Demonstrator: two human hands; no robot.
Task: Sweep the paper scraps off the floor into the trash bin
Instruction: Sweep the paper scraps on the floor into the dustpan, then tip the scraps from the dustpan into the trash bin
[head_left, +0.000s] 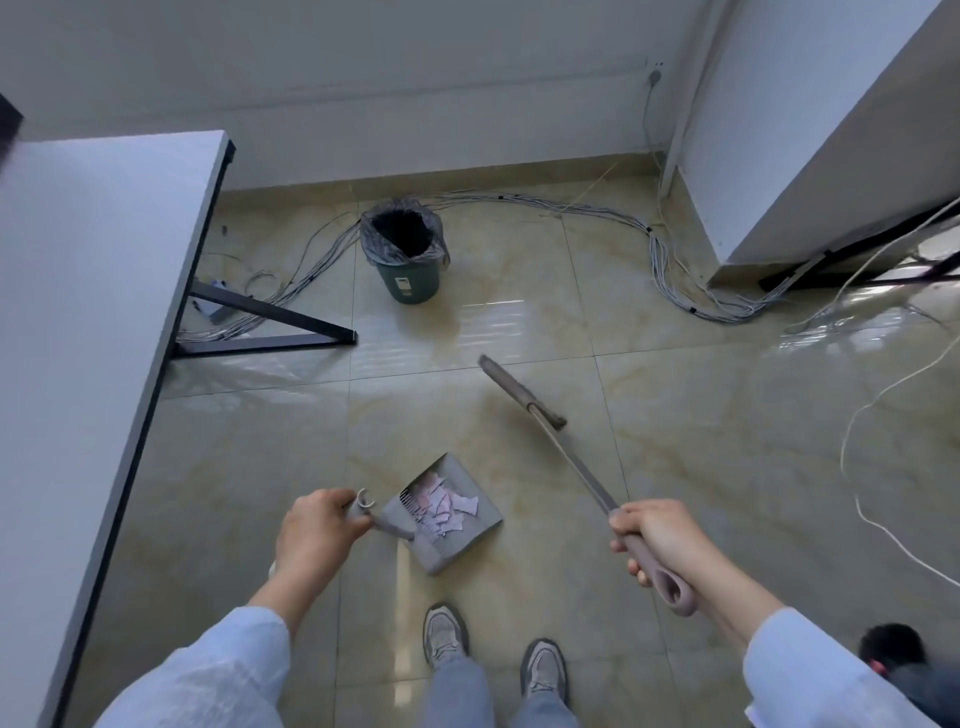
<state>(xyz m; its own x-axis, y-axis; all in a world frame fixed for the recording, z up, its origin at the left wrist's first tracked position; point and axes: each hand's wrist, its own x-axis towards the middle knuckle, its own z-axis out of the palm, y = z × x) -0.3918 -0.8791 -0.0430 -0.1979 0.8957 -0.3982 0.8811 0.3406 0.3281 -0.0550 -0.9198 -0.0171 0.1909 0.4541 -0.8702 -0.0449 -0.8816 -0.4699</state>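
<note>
— Both hands occupied? State each.
— Left hand (317, 535) was closed round the dustpan (447, 514) handle; right hand (657, 535) was wrapped round the broom (545, 415) handle.
— Paper scraps (447, 503)?
— Piled in the dustpan, near the feet.
— Trash bin (408, 257)?
— Standing well apart, lined, by the wall cables (665, 260).

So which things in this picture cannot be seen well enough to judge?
- Inside of the bin, head view: the black liner is too dark to show any contents.
- Floor under the dustpan: the pan and its scraps cover it.
- Label on the bin: too small to read.
- Table: cut off by the left edge.
- Cables: they run behind the white cabinet.
</note>
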